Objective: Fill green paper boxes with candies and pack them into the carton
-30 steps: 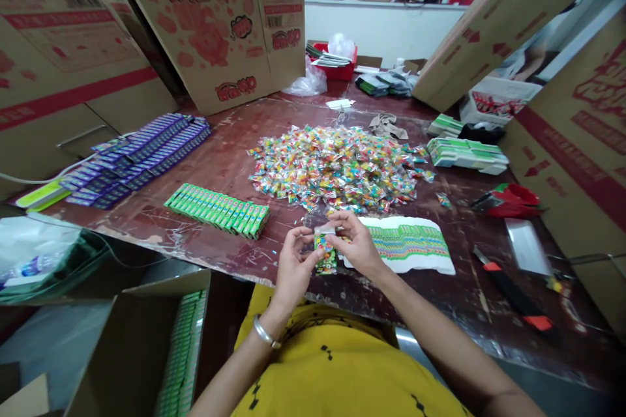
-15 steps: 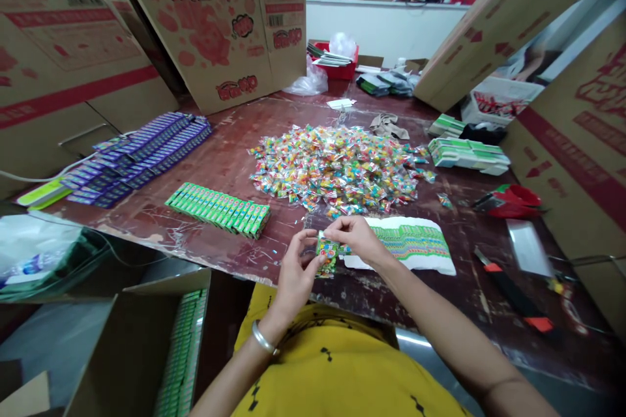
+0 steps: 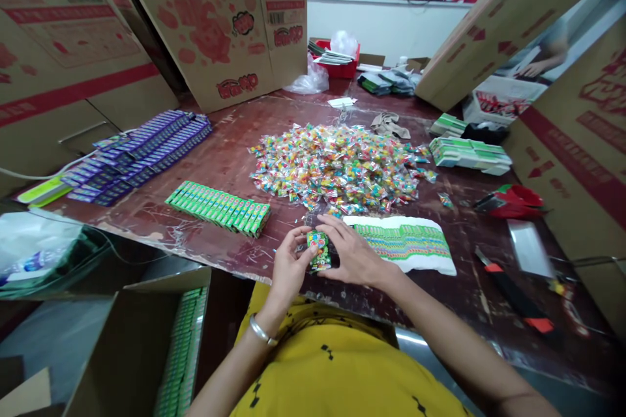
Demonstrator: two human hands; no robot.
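Observation:
A small green printed candy box [image 3: 319, 250] is upright near the table's front edge, held between the thumb and fingers of my left hand [image 3: 287, 267]. My right hand [image 3: 356, 255] curves around the box's right side, thumb low and fingers high, with a gap between them. Whether its fingertips touch the box I cannot tell. Just right of it, a row of flat green cartons [image 3: 411, 242] lies overlapped on white flaps. Behind both hands spreads a heap of small clear candy packets [image 3: 337, 166]. A row of filled green boxes [image 3: 218, 207] stands to the left.
Purple boxes [image 3: 141, 155] are stacked at the far left. A utility knife [image 3: 511, 290], a red tape dispenser [image 3: 513, 201] and green carton stacks [image 3: 469, 154] lie to the right. Large cardboard boxes [image 3: 210, 26] border the table. Below left, an open carton [image 3: 122, 339] holds green boxes. Another person's hand [image 3: 533, 69] shows at upper right.
My right hand has gone from pinching the box's top to a wider hold-shape along its right side. The box has shifted slightly left and up in my left hand.

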